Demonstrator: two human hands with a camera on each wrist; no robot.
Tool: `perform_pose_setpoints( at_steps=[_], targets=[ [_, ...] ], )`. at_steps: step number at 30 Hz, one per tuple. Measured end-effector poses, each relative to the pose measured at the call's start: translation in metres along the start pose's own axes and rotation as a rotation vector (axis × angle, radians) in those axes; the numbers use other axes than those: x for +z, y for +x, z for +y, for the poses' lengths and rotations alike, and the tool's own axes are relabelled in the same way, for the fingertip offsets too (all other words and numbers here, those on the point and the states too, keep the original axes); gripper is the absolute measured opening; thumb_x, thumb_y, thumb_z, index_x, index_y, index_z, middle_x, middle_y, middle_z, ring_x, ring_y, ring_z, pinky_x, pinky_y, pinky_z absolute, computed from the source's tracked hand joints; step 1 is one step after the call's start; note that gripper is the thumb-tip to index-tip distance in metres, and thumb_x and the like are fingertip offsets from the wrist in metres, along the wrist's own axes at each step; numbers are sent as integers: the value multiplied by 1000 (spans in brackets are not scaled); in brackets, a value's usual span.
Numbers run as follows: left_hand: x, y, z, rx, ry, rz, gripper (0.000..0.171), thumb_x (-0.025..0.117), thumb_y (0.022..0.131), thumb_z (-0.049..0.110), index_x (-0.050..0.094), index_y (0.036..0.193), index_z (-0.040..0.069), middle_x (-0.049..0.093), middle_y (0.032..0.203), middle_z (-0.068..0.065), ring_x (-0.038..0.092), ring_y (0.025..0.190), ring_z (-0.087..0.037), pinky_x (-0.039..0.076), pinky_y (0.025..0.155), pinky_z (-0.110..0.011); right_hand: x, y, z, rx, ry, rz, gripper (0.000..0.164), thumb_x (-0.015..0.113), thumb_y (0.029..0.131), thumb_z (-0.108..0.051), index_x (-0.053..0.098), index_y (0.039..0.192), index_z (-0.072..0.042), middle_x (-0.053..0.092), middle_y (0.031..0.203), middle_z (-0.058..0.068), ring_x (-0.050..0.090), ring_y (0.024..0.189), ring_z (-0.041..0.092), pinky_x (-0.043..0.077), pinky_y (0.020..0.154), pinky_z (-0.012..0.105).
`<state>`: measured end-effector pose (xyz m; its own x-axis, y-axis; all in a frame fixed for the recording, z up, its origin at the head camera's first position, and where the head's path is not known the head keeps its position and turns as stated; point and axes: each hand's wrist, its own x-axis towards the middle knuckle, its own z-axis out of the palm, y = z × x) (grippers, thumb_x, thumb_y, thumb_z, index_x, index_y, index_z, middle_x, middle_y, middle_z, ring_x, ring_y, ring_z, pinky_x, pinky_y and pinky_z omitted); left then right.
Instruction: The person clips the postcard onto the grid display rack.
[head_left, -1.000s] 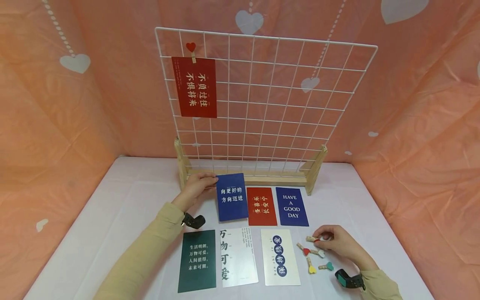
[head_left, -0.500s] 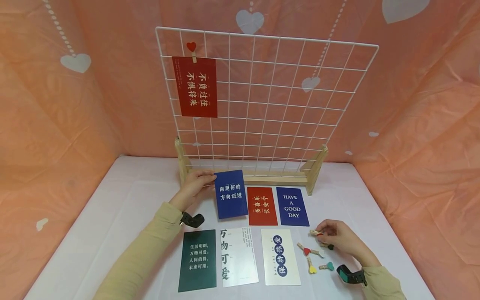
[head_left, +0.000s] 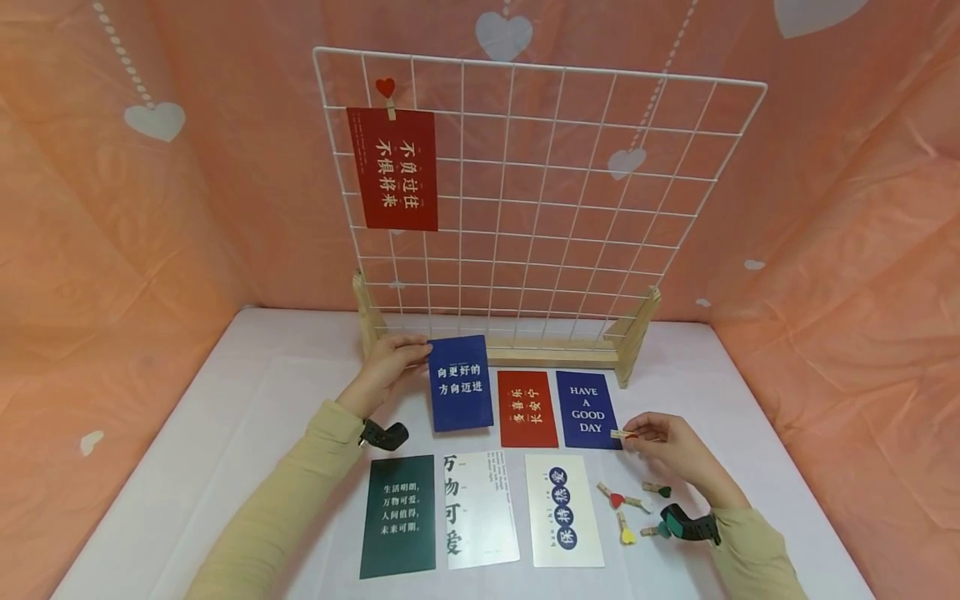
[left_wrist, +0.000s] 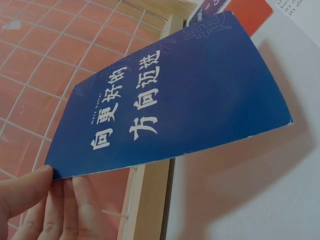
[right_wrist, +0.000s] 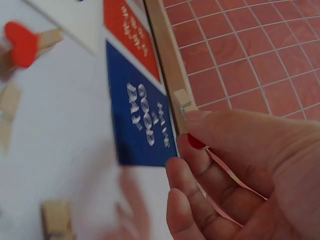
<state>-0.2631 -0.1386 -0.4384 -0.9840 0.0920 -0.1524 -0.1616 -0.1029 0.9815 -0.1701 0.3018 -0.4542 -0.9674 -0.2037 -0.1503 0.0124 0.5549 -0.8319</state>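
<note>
Left hand (head_left: 386,371) pinches card (head_left: 460,402); right (head_left: 675,450), clothespin (right_wrist: 183,98)

Tilted blue card (head_left: 460,383), pinched clothespin (right_wrist: 183,98)

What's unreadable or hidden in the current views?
Head: tiny side print on the hanging red paper card, too small to read.
Head: wooden clothespin with teal heart, partly covered by the black wrist camera.
Left wrist: fingertips of the left hand, hidden behind the blue paper card with white lettering.
Right wrist: red ornament on the pale wooden clothespin, mostly hidden by the right hand.
</note>
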Motion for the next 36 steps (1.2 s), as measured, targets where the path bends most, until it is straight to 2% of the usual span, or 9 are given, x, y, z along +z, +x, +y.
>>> perform_pose_setpoints(
  at_steps=[4,10,15,23,29,36],
  targets=[
    [0,1,3,-6,-7,-2,33,59,93,2,52,122,-13,62,93,-5,63,79,-10,51,91,-37,0,8,-5,2,24,26,24,68,89,-9,63,108,4,66,97,13,60,82,26,52,66,29],
    [0,1,7,-8,1,2,34,59,94,3,52,124,-12,62,95,-5,63,78,-10,52,88,-34,5,16,-10,26,67,32,27,68,90,-15,64,112,1,66,106,13,62,89,26,54,76,27],
    [0,0,9,-14,-4,9,35,60,94,3,52,124,-11,62,98,-7,63,80,-10,52,89,-34,8,21,-17,13,70,27,29,66,92,-18,65,115,0,65,111,13,62,99,27,53,83,25],
    [1,-2,12,-4,-26,2,35,61,93,3,53,124,-11,63,97,-7,64,82,-11,54,84,-30,9,28,-31,-35,48,24,39,63,94,-25,62,121,3,64,116,14,60,106,31,51,90,37],
    [4,-4,15,-7,-54,11,35,60,92,0,53,125,-11,63,93,-4,64,81,-10,54,83,-30,10,32,-44,-64,97,19,39,64,94,-22,59,122,4,64,115,15,59,108,35,51,90,31],
    [7,-8,19,-2,-44,12,35,60,93,2,52,124,-11,61,95,-4,63,83,-10,53,85,-31,14,43,-59,-130,127,25,31,66,92,-17,60,114,4,65,107,15,60,101,37,51,84,22]
  ],
)
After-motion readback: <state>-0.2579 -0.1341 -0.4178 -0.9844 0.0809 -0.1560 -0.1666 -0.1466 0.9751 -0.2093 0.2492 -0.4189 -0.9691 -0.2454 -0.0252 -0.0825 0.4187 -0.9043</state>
